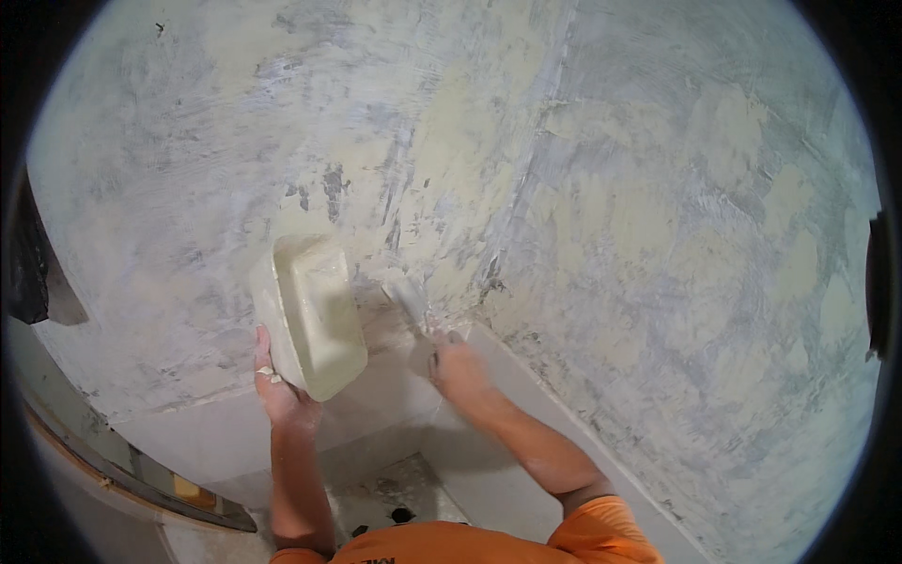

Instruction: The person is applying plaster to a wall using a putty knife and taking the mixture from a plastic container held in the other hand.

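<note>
While the left hand [284,393] grips the tub [303,308] at its lower left side, the right hand [458,368] is closed around the scraper [407,299], right of the tub, its blade at the wall [207,160] (touching or just off it, one cannot tell). A low, even blade angle with steady pressure should spread paste best. The tile [211,437] below and the corner [531,179] at right limit strokes; upward, the wall offers wide room.

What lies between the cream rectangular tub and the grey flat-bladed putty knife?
Only wall: the head view shows a narrow grey, cream-smeared strip between the tub and the putty knife, with no object there.
</note>
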The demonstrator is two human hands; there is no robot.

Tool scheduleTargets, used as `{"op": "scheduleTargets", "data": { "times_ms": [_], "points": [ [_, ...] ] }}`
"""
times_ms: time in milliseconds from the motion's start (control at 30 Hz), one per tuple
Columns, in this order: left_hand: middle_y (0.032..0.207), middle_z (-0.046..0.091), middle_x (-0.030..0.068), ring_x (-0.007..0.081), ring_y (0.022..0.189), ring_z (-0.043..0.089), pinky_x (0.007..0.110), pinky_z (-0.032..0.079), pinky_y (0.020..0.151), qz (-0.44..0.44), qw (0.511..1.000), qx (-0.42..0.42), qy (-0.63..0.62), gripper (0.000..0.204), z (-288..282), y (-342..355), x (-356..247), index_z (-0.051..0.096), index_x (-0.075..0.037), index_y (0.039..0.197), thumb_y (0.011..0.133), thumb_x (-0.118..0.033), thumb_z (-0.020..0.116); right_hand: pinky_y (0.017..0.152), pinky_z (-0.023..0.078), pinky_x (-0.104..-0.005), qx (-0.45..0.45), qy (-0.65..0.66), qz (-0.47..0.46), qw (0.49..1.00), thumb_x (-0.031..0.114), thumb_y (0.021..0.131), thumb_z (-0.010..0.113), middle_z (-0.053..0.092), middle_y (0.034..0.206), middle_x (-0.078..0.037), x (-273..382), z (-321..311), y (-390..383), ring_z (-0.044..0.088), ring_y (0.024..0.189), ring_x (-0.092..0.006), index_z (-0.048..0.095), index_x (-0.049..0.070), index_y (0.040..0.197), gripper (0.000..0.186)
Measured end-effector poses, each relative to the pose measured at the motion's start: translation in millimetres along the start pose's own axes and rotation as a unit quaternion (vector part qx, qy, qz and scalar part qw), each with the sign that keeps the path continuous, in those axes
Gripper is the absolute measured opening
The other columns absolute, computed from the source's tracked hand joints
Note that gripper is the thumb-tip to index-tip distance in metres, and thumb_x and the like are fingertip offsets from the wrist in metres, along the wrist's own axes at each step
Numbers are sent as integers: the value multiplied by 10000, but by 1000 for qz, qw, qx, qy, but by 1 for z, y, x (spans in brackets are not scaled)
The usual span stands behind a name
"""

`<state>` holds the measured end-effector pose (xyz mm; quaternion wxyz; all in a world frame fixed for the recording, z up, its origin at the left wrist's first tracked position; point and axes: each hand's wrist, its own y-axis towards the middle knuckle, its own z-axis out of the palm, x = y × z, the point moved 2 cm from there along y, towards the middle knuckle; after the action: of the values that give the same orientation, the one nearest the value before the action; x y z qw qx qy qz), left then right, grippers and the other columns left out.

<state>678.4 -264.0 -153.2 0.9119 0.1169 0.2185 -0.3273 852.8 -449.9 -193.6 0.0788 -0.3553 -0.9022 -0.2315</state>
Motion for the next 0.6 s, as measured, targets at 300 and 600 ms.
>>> {"op": "scheduleTargets", "data": {
  "times_ms": [300, 600],
  "points": [
    [1376, 577, 103, 268, 1181, 617, 426, 522, 979, 16, 999, -40, -7, 548, 26, -40, 17, 480, -52, 1438, 1062, -447, 431, 830, 490, -511, -337, -10, -82, 938, 126, 876, 604, 658, 988, -281, -35, -177, 94, 627, 919, -459, 559, -34, 1320, 474],
    [1348, 592, 113, 276, 1171, 623, 429, 529, 977, 13, 998, -55, -14, 530, -13, -31, 36, 476, -42, 1430, 1071, -423, 392, 813, 529, -505, -75, 40, 17, 996, 115, 890, 612, 591, 1169, -261, -30, 39, 27, 641, 941, -436, 336, -36, 1501, 687]
  ]
}}
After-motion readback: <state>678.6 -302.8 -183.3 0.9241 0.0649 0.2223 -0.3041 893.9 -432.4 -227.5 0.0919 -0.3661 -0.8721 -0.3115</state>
